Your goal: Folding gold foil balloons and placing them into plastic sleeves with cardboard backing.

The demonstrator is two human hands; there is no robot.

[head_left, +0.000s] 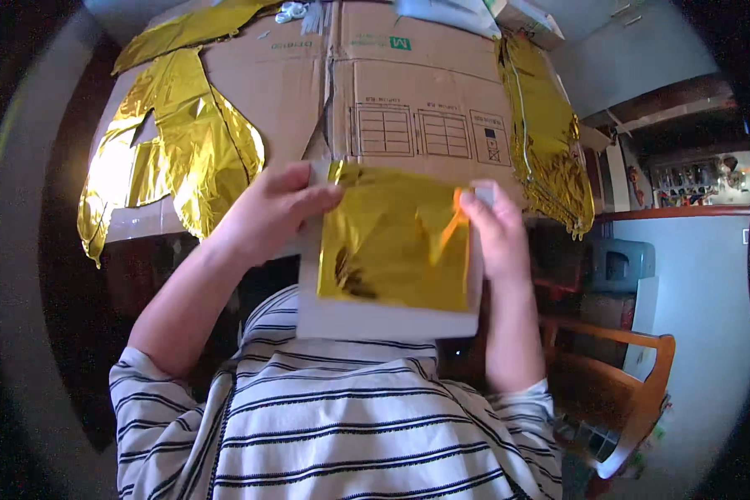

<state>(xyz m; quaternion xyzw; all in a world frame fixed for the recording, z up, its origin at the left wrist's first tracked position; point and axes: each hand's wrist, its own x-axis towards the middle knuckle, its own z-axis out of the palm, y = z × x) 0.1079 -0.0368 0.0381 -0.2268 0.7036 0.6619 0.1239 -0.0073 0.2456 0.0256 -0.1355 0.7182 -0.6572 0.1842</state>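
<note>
In front of my chest I hold up a white sheet (383, 323) with a smaller square of shiny gold foil (396, 237) lying on its face. My left hand (287, 204) grips the upper left edge, its thumb over the front and its fingers mostly behind. At the upper right edge my right hand (496, 221) is closed, thumb in front. A thin orange strip (448, 233) runs down across the foil from beside my right thumb. Whether that thumb pinches the strip, I cannot tell. The foil is creased, with a dark wrinkled patch low on its left.
Flattened cardboard (429, 79) covers the table ahead. Cut gold foil (212, 142) spreads over its left side; another gold piece (546, 133) hangs over the right edge. Small white items (292, 12) lie at the back. A wooden chair (642, 367) stands at right.
</note>
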